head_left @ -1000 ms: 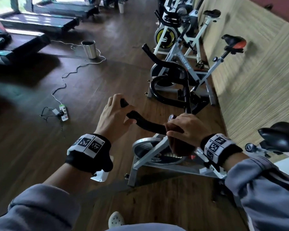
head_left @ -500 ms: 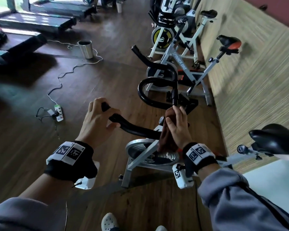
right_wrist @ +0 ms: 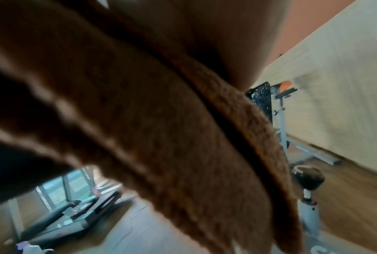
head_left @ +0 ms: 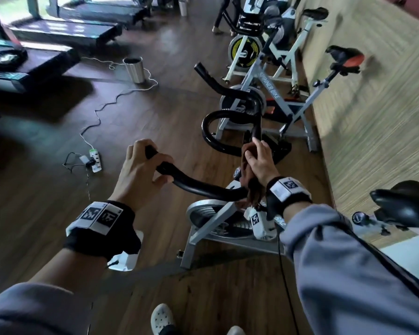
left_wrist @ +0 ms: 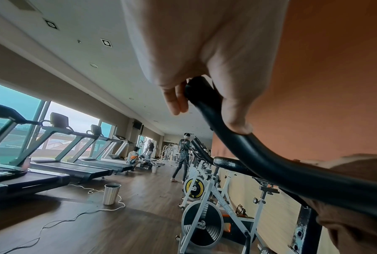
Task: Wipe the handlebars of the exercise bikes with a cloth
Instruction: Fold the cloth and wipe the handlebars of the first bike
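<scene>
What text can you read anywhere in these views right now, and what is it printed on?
"SPINNER BIKE": on the slanted grey frame tube of the next exercise bike, also legible in the left wrist view.
Wristband markers: black and white square codes, no words.
Small print on the right wristband strap: too blurred to read.
White letters at the bottom edge of the right wrist view: cut off, unreadable.

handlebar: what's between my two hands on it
In the head view, only a bare curved stretch of handlebar runs from the left hand to the right hand, which holds the cloth.
</scene>
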